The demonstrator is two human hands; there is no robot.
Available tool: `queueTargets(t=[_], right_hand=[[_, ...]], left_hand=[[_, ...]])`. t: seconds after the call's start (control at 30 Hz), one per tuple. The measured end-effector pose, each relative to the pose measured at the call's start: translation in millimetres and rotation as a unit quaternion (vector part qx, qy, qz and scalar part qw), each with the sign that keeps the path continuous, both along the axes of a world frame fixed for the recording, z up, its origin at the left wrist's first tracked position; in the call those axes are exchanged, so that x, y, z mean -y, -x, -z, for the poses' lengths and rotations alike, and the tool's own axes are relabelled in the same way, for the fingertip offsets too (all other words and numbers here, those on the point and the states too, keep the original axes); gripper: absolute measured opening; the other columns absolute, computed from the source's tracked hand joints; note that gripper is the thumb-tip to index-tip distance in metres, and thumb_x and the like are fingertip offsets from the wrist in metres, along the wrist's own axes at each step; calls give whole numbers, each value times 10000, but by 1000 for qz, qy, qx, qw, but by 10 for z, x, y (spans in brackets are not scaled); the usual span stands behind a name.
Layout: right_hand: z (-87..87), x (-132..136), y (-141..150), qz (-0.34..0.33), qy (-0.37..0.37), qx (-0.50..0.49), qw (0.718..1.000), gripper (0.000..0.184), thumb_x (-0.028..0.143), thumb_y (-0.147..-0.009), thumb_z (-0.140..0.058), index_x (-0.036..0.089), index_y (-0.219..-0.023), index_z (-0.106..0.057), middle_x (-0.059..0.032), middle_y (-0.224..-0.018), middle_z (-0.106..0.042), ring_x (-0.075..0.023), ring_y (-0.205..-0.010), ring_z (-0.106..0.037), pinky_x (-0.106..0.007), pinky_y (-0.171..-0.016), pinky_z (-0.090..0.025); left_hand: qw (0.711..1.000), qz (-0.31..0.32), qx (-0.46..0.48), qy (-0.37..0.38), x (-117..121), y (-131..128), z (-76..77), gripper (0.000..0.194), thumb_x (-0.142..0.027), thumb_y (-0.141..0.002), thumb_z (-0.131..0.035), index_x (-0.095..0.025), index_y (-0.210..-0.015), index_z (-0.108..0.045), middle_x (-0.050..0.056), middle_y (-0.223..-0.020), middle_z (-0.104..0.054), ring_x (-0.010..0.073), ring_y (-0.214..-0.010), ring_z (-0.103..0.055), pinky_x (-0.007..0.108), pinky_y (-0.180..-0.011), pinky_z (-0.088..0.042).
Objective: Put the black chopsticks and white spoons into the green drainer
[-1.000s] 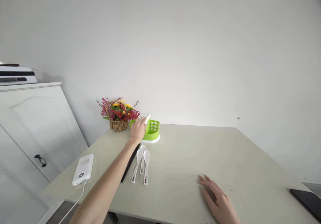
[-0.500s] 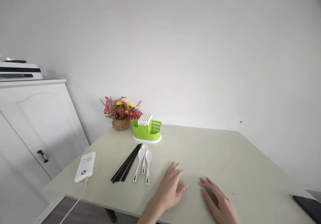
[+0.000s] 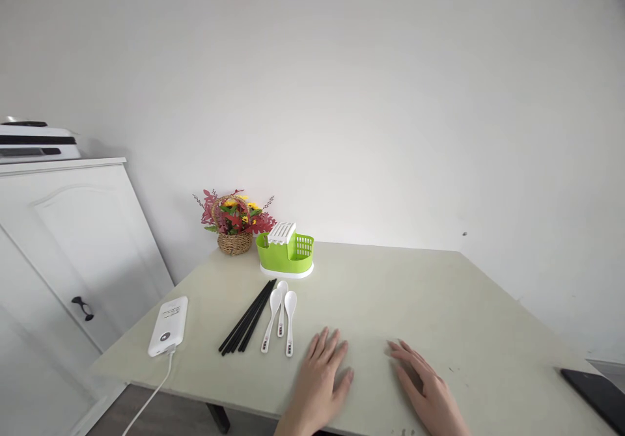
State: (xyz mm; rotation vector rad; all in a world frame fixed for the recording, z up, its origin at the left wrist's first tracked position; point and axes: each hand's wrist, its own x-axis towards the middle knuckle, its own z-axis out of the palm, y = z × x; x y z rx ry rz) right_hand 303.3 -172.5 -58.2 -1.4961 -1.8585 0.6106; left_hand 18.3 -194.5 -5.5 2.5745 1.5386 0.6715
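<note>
My left hand (image 3: 319, 377) rests palm down on the table with its fingers stretched out and holds nothing. My right hand (image 3: 424, 384) lies on the table to the right of it, fingers extended, also with nothing in it. Nearest to my left hand, on its left, are three white spoons (image 3: 290, 315), bowls pointing to the wall. Beside them lies a bundle of black chopsticks (image 3: 249, 319), slanted. Behind the spoons stands a green utensil holder (image 3: 283, 257) with a white slotted top and a white base.
A wicker basket of artificial flowers (image 3: 235, 242) stands at the back left. On the left, a white power bank (image 3: 168, 325) has a cable hanging over the table edge. A black phone (image 3: 598, 394) lies at the right edge. A white cabinet (image 3: 92, 228) stands left of the table (image 3: 390, 293).
My left hand has moved a little left and toward me, flattening onto the table. My right hand stays almost in place. The view has shifted slightly.
</note>
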Motion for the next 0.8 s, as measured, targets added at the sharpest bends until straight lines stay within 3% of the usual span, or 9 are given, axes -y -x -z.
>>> queueTargets(t=[0.23,0.4,0.47,0.57,0.67,0.8], right_hand=[[14,1,-1,7,-9,4,1000,422,558,-1003,-476,320,-1255,-718,-7,-1496,-618,-284,-1476,-471,-463,-1131,-521],[18,-9,-2,5,-8,5,1000,424,551,-1003,-473,320,-1266,-713,-6,-1503,-611,-283,-1478,-466,-453,-1111,-539],[6,-4,1,6,-10,4,1000,417,543,-1001,-474,318,-1251,-720,-7,-1499,-615,-283,-1476,-470,-453,-1114,-536],[-16,10,6,9,-13,4,1000,411,535,-997,-480,307,-1233,-729,-19,-1486,-628,-289,-1465,-485,-455,-1114,-535],[-20,15,7,11,-15,4,1000,414,535,-994,-482,304,-1233,-730,-25,-1474,-639,-289,-1458,-496,-449,-1097,-549],[6,5,-2,11,-18,5,1000,424,545,-983,-496,303,-1244,-726,-28,-1469,-643,-289,-1452,-504,-442,-1083,-559]], left_hand=[[996,0,74,50,54,16,-64,425,-323,-1037,-496,-294,-1448,-602,16,-1587,-515,262,-1516,-421,514,-1252,-403],[972,-12,209,109,114,21,-180,321,-379,-1036,-502,-299,-1195,-769,38,-1338,-730,242,-1376,-591,434,-1217,-441],[959,-22,251,134,132,23,-238,338,-437,-1036,-502,-299,-1153,-787,49,-1261,-767,245,-1302,-647,390,-1142,-501],[943,-43,286,167,150,22,-312,406,-525,-1034,-478,-286,-1128,-791,60,-1195,-787,245,-1131,-724,305,-889,-593],[934,-53,300,187,158,16,-351,454,-567,-1035,-450,-267,-1073,-787,56,-1094,-804,231,-1006,-741,249,-659,-538],[932,-51,307,186,160,3,-354,468,-570,-1030,-454,-238,-921,-765,49,-992,-805,218,-955,-733,242,-619,-475]])
